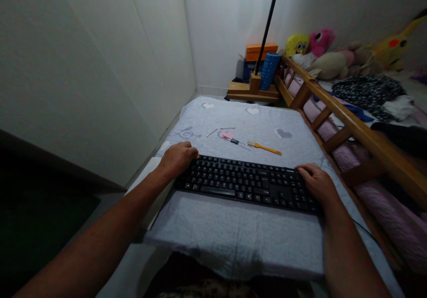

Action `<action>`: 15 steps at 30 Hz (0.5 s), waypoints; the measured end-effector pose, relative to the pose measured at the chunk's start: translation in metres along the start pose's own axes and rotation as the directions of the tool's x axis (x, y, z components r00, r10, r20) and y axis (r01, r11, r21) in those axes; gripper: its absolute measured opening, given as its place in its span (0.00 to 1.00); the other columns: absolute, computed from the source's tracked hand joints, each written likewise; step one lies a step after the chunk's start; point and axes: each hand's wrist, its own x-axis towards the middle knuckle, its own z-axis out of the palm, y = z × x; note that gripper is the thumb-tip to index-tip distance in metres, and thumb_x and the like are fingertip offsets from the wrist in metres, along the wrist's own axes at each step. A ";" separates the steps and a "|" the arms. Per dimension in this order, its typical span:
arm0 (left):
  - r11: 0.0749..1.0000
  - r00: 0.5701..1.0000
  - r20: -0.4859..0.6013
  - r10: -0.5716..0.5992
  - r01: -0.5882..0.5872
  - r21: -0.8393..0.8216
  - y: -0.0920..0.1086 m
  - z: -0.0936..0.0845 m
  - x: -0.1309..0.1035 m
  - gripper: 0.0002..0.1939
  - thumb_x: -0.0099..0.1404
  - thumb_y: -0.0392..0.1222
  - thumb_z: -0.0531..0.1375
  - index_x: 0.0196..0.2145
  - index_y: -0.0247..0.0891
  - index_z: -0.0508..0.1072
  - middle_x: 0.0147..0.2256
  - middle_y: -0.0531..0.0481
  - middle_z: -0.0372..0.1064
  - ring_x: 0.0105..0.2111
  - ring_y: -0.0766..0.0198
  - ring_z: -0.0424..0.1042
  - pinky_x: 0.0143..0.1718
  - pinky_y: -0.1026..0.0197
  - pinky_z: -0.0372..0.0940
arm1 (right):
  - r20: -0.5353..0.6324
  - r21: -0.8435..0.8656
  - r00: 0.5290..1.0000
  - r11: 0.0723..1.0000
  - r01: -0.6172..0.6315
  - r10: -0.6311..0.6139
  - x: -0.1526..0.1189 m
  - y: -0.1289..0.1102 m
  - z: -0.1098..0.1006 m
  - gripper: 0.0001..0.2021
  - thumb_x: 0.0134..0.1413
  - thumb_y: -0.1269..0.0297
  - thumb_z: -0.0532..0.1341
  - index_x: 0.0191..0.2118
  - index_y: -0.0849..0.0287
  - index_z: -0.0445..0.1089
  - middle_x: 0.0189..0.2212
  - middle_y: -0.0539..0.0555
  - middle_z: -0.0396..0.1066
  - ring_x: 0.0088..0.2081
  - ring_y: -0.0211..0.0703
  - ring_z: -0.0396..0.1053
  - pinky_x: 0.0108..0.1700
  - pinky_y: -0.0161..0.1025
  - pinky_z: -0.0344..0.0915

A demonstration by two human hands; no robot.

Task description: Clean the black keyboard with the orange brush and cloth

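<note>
A black keyboard [247, 183] lies across the cloth-covered table [233, 235]. Its left end is in my left hand [178, 158], fingers closed around the upper corner, with a small orange bit showing at the fingertips. At the right end my right hand [318, 183] grips the edge, thumb and fingers on the upper corner. Beyond the keyboard lie a yellow-handled brush [267, 148], a thin tool with a dark middle [235, 141] and two small white sticks, one at the left [211, 132] and one farther back [227, 128].
A wooden bed rail [360, 124] runs along the right side, with plush toys [328, 64] and clothes behind it. White cabinet doors [133, 66] stand at the left. A black pole on a wooden base [255, 86] rises behind the table.
</note>
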 end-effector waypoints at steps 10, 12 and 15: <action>0.993 0.997 -0.022 0.074 -0.072 0.094 -0.010 -0.003 -0.006 0.17 0.69 0.45 0.53 0.40 0.42 0.82 0.39 0.44 0.74 0.36 0.58 0.70 0.35 0.59 0.57 | 0.005 -0.010 1.000 1.000 -0.028 0.028 -0.001 -0.002 -0.001 0.18 0.54 0.51 0.54 0.34 0.56 0.77 0.39 0.58 0.77 0.44 0.52 0.73 0.53 0.46 0.65; 0.994 0.996 -0.040 0.077 -0.074 0.080 -0.013 -0.003 -0.007 0.17 0.70 0.45 0.53 0.40 0.41 0.82 0.40 0.44 0.75 0.37 0.57 0.71 0.36 0.59 0.59 | 0.009 -0.005 1.000 1.000 -0.029 0.029 -0.001 -0.002 -0.001 0.18 0.54 0.51 0.54 0.34 0.56 0.77 0.39 0.58 0.77 0.45 0.52 0.73 0.53 0.46 0.65; 0.998 0.997 -0.067 0.046 -0.042 0.052 -0.019 -0.002 -0.009 0.18 0.70 0.46 0.52 0.38 0.40 0.82 0.40 0.43 0.75 0.38 0.56 0.72 0.37 0.58 0.60 | 0.007 0.000 1.000 1.000 -0.022 0.022 -0.001 -0.003 -0.001 0.18 0.54 0.51 0.54 0.33 0.56 0.76 0.39 0.58 0.77 0.45 0.53 0.73 0.53 0.47 0.66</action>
